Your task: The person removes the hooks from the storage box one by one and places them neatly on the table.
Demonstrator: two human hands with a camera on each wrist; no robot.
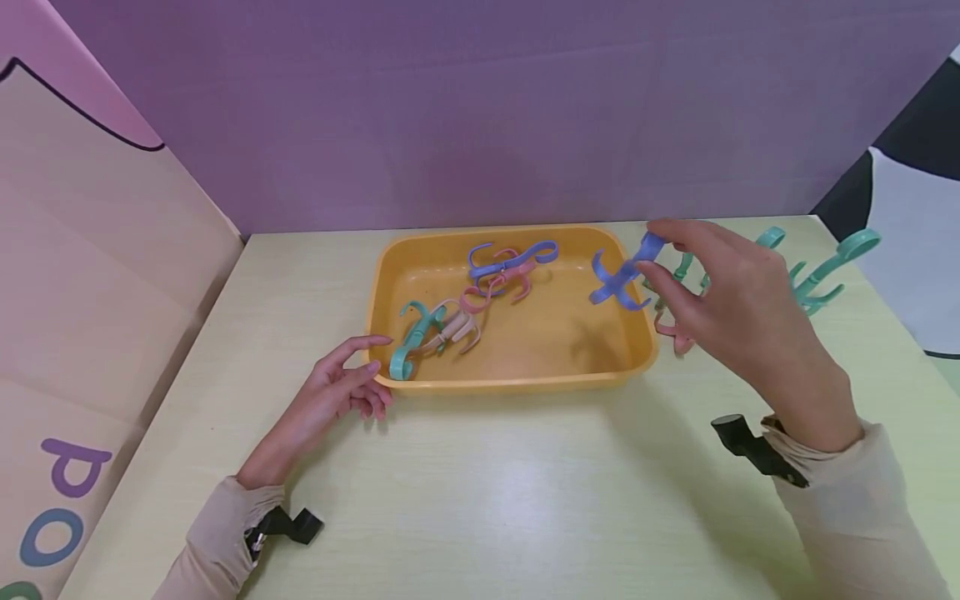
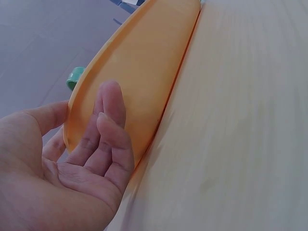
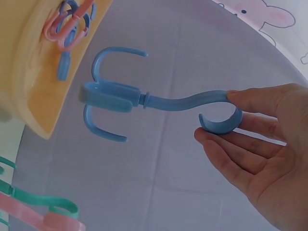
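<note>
My right hand (image 1: 738, 304) pinches the curled end of a blue hook hanger (image 1: 619, 282) above the yellow tray's right side; in the right wrist view, thumb and fingers of the right hand (image 3: 267, 137) hold the loop of the blue hanger (image 3: 178, 102), its prongs pointing away. The left hand (image 1: 341, 385) holds the near-left corner of the yellow tray (image 1: 510, 386). From the left wrist view, the left hand (image 2: 82, 159) has its thumb and a finger at the rim of the tray (image 2: 139, 62). Inside the tray lie a blue, a pink, a green and a beige hanger.
Right of the tray, partly behind my right hand, are green hangers (image 1: 828, 271) and a pink one (image 1: 678, 335) on the light wooden table (image 1: 510, 483). A purple cloth wall (image 1: 450, 117) stands behind the table. Printed cloth hangs at the left and right.
</note>
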